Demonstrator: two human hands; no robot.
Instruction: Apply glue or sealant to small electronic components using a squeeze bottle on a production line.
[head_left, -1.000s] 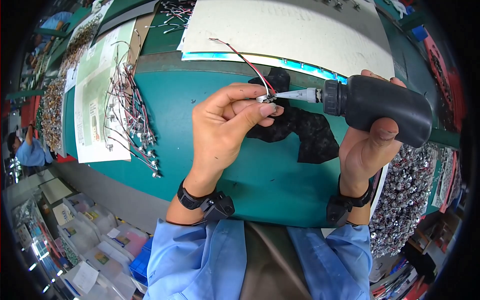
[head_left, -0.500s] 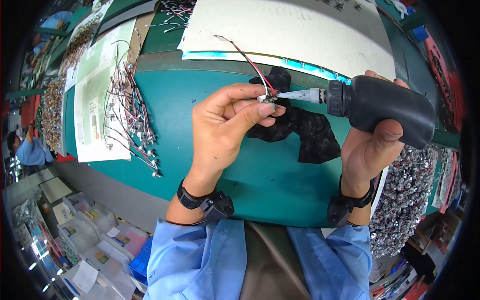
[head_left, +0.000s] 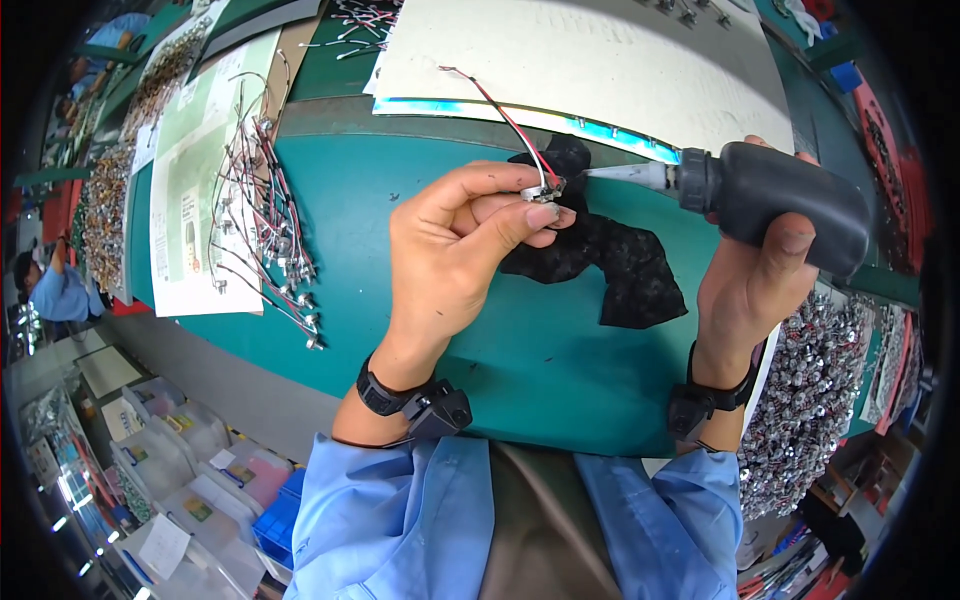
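Observation:
My left hand (head_left: 455, 245) pinches a small metal part (head_left: 541, 190) between thumb and fingers; red and black wires (head_left: 492, 98) run up from it. My right hand (head_left: 755, 285) grips a black squeeze bottle (head_left: 790, 205) with a pale pointed nozzle (head_left: 625, 175). The nozzle tip sits a short way to the right of the part, not touching it. Both hands hover over a black cloth (head_left: 625, 265) on the green table (head_left: 350, 230).
A bundle of wired parts (head_left: 265, 225) lies on a paper sheet (head_left: 190, 215) at the left. A large white sheet (head_left: 600, 60) covers the far side. Several small metal parts (head_left: 815, 400) are heaped at the right. Plastic bins (head_left: 190, 480) stand lower left.
The bottle has drawn back to the right, so its nozzle tip no longer touches the part. My left hand stays in place with the part.

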